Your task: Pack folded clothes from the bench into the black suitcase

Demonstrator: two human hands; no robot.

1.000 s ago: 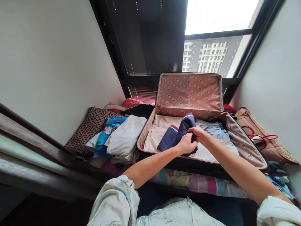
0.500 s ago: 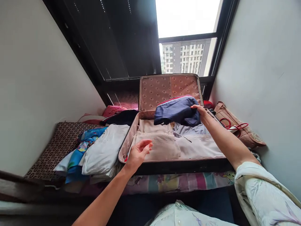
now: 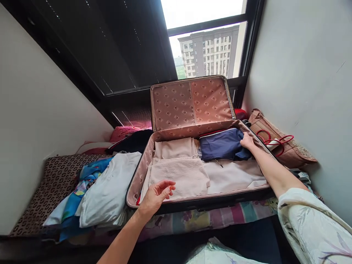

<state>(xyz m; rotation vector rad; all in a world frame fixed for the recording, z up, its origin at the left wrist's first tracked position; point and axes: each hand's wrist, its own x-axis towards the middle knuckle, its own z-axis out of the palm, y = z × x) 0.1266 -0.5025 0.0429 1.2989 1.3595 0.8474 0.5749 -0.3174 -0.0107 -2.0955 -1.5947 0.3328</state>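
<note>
A folded navy blue garment (image 3: 221, 145) with a red and white edge lies in the back right of the open suitcase (image 3: 180, 134). My right hand (image 3: 247, 142) is closed on its right end; the fingertips are partly hidden. Folded beige clothes (image 3: 178, 178) fill the suitcase's left side, and pale fabric (image 3: 231, 174) is spread at the front right. A thin drawstring shows by the navy garment's lower edge. Over the front left rim hovers my left hand (image 3: 155, 198), fingers loosely curled and apart from the thumb, with nothing in it.
White folded clothes (image 3: 110, 190) and a blue printed garment (image 3: 82, 190) lie left of the suitcase, beside a brown patterned cushion (image 3: 52, 183). At right, a brown bag (image 3: 283, 143) with a red cord (image 3: 284, 138) rests against the wall. The suitcase lid (image 3: 189, 102) leans by the window.
My right hand has lowered the navy garment from above the suitcase onto the clothes at its back right. My left hand stays near the front left rim. The view has shifted a little.
</note>
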